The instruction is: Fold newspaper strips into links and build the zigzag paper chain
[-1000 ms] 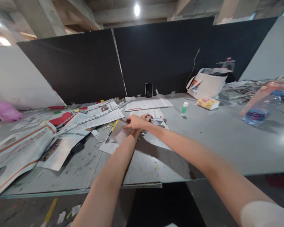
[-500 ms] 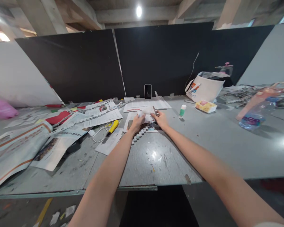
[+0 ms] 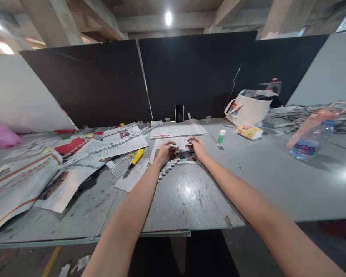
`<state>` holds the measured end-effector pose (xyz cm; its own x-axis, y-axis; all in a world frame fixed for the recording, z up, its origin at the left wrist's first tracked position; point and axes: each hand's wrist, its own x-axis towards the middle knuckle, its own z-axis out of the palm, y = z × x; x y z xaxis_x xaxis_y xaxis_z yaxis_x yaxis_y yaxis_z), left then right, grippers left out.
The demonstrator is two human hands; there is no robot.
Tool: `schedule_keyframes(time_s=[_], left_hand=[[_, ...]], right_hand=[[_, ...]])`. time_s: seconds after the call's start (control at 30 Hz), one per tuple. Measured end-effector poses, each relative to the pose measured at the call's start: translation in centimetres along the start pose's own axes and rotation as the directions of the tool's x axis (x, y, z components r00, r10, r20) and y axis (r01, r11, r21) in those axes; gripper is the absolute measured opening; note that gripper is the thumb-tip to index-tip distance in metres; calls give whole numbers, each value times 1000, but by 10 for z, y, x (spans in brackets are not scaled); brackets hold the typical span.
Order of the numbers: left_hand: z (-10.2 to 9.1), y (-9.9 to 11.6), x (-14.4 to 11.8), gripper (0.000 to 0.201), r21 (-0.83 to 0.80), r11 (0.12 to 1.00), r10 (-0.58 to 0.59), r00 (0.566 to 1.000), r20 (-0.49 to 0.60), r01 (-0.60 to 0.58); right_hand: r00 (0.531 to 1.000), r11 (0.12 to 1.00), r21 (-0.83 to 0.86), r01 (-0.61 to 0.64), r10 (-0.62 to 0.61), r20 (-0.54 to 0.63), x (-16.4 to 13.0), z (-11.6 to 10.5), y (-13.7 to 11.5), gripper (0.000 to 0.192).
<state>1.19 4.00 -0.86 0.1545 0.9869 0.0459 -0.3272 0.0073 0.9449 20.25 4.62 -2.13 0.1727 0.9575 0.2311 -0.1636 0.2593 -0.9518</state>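
My left hand [image 3: 164, 152] is closed, a small piece of white paper [image 3: 173, 146] pinched between thumb and fingers. Facing it a short way off, my right hand [image 3: 198, 148] also pinches a small white paper piece; its fingertips partly hide it. I cannot tell whether these are one folded strip or two. Below the hands lies a printed sheet with a dark picture [image 3: 184, 154]. A zigzag chain of folded paper [image 3: 167, 167] runs from the sheet down beside my left wrist.
A yellow utility knife [image 3: 136, 157] and white cable [image 3: 115, 173] lie left, near cut newspapers [image 3: 72, 181]. A phone [image 3: 179, 113] stands against the black partition. On the right are a glue stick [image 3: 221, 137], tissue pack [image 3: 249, 132], white bag [image 3: 249, 107] and water bottle [image 3: 313, 142].
My hands have drawn slightly apart, and the light paper between them has lowered, showing more of the dark picture. My right fingers have curled inward. The view has shifted a little.
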Motion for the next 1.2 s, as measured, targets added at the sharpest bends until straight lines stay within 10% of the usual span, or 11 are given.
schedule_keyframes(time_s=[0.27, 0.47, 0.7, 1.2], left_hand=[[2, -5, 3, 19, 82, 997, 16, 1000, -2, -15], [-2, -12, 0, 57, 349, 933, 67, 995, 78, -90], [5, -7, -2, 61, 136, 990, 28, 999, -30, -23], [6, -12, 2, 45, 74, 997, 9, 1000, 7, -10]], right_hand=[[999, 998, -53, 26, -28, -39, 3, -4, 5, 19], [997, 996, -75, 47, -51, -54, 3, -1, 3, 28], [997, 992, -124, 33, -25, 67, 0, -1, 1, 75], [992, 943, -308, 125, -114, 53, -3, -3, 0, 65]])
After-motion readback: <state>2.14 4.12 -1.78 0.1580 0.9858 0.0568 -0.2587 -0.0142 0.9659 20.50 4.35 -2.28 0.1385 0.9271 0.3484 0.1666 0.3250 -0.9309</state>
